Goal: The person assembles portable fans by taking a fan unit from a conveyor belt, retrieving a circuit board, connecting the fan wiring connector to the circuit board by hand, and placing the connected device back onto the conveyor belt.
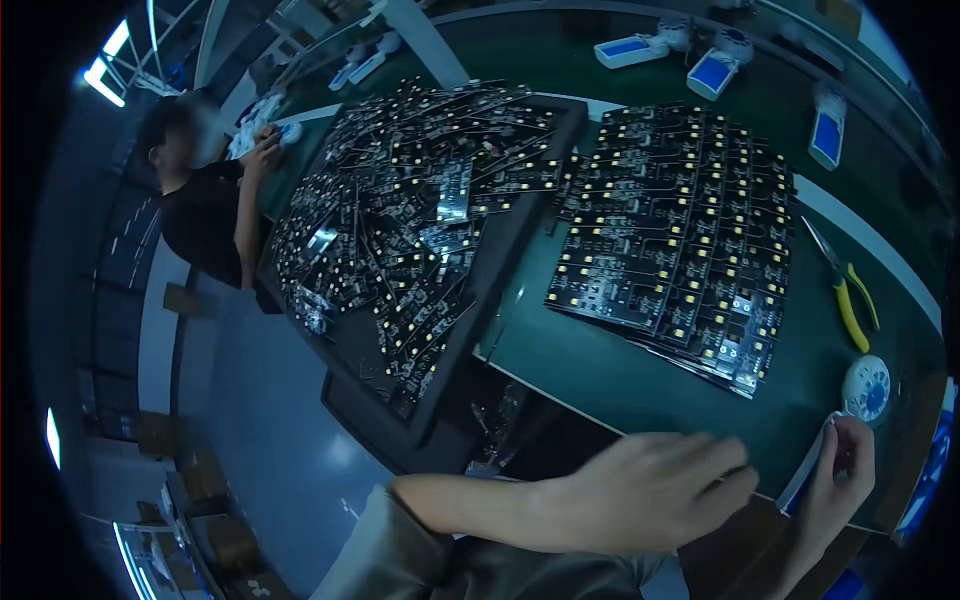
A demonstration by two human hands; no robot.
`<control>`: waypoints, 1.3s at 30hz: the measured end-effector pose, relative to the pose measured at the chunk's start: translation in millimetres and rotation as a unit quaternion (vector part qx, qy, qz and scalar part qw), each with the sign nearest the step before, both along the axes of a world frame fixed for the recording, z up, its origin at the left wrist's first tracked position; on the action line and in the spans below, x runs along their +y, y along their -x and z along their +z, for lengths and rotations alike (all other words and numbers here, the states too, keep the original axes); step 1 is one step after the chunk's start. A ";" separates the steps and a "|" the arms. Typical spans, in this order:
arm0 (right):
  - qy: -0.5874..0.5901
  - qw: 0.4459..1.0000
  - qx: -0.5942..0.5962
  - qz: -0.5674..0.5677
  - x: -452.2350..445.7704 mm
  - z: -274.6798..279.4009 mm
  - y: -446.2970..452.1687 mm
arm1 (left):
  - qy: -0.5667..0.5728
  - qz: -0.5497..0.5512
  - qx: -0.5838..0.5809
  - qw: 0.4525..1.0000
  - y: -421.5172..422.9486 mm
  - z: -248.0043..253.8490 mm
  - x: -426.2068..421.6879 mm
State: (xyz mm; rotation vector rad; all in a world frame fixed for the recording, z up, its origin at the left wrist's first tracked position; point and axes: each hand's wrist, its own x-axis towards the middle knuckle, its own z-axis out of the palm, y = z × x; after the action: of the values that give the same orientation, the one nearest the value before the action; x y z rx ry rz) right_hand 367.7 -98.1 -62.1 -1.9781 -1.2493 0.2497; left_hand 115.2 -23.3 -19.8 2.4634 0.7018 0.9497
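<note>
Head view, only one. White handset (866, 388) is at the near right corner of the bench (530, 345), round blue-centred head lying face up, body running towards the person and mostly seen edge-on. Right hand (850, 468) is at it, fingertips by the neck. Looks like a pinch between thumb and fingers, but contact is partly hidden, so can't say if it's really gripped. Left hand (655, 495) is over the near edge, seemingly with nothing in it; underside hidden, can't confirm.

Doing it well, my judgement: light pinch at the neck, no squeezing on the round head. Body looks close to the edge, so it wants support from below or a shift inward before any pressing. Left hand would be useful steadying the far end of the body; it should come in low, clear of the overlapping circuit boards (690, 230), which could slide if brushed. Pliers (852, 312) lie just beyond the handset, handles towards it; mind those when turning it.

Pose: left forearm crosses low from the left, nearly level, back of hand up, fingers loosely bent and pointing right. Right forearm rises steeply from the bottom edge, wrist below the fingertips, thumb on the left side, visible gap between thumb and fingers.
</note>
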 end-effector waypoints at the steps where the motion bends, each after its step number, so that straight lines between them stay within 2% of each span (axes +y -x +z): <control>1: -0.007 1.000 -0.021 -0.005 0.2 -0.4 0.6 | 0.032 0.007 0.001 0.999 24.5 9.4 2.7; 3: -0.009 0.999 -0.032 0.002 -0.2 -0.5 0.5 | -0.010 0.093 0.064 0.994 75.8 28.5 33.3; 4: -0.011 0.998 -0.049 0.023 -0.3 0.4 0.2 | -0.021 0.201 0.104 0.974 98.6 34.0 49.2; 5: -0.013 0.997 -0.066 0.043 -0.5 0.9 0.5 | 0.019 0.310 0.124 0.942 117.0 35.0 69.8; 6: -0.019 0.997 -0.065 0.042 -0.1 -0.5 0.3 | -0.013 0.342 0.139 0.929 140.4 31.6 96.2; 7: -0.037 0.996 -0.060 0.050 0.3 -2.7 -0.3 | 0.005 0.362 0.137 0.922 161.5 26.5 121.7; 9: -0.058 0.995 -0.060 0.053 -0.2 -4.6 -2.2 | 0.017 0.426 0.231 0.875 173.6 26.5 156.8; 12: -0.039 0.998 -0.038 0.031 -1.2 -7.6 -2.8 | 0.081 0.450 0.338 0.823 162.6 25.4 184.5; 13: -0.053 0.997 -0.049 0.039 1.6 -7.8 -0.8 | 0.032 0.450 0.368 0.813 166.0 18.5 190.9; 16: -0.053 0.997 -0.047 0.028 9.6 4.1 12.6 | 0.163 0.447 0.321 0.819 163.3 39.4 199.8; 18: -0.049 0.997 -0.052 0.012 11.2 10.9 17.2 | 0.208 0.409 0.247 0.853 188.9 31.6 210.4; 20: -0.078 0.997 -0.024 -0.002 14.2 13.6 21.2 | 0.182 0.404 0.217 0.870 216.9 22.6 218.8; 22: -0.076 0.996 -0.033 -0.012 14.8 14.8 20.8 | 0.243 0.368 0.085 0.893 215.9 30.8 211.7; 24: -0.057 0.998 -0.027 -0.021 13.8 15.9 20.4 | 0.235 0.286 0.008 0.929 176.9 51.6 187.8; 27: -0.098 0.994 -0.026 -0.035 14.5 8.6 20.8 | 0.386 0.094 -0.080 0.914 83.1 66.1 139.3; 29: -0.111 0.992 -0.041 -0.048 14.3 6.2 19.4 | 0.467 -0.016 -0.025 0.884 26.8 65.6 122.6; 33: -0.140 0.988 -0.032 -0.054 11.3 3.3 18.3 | 0.523 -0.130 0.037 0.842 -82.7 42.5 100.0; 35: -0.159 0.985 -0.035 -0.061 11.9 2.7 17.2 | 0.350 -0.139 0.145 0.915 -114.2 29.2 99.2; 37: -0.147 0.986 -0.026 -0.079 11.4 4.3 17.7 | 0.326 -0.146 0.153 0.921 -131.4 23.1 97.0; 39: -0.138 0.986 -0.017 -0.094 11.7 4.4 19.2 | 0.252 -0.142 0.196 0.937 -139.8 14.7 99.5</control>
State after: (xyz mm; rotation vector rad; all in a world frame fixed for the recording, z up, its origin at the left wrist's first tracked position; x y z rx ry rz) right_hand 348.4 -86.4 -57.7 -1.8492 -1.0462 -0.0485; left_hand 255.0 76.3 -5.1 2.2108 0.5925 0.1346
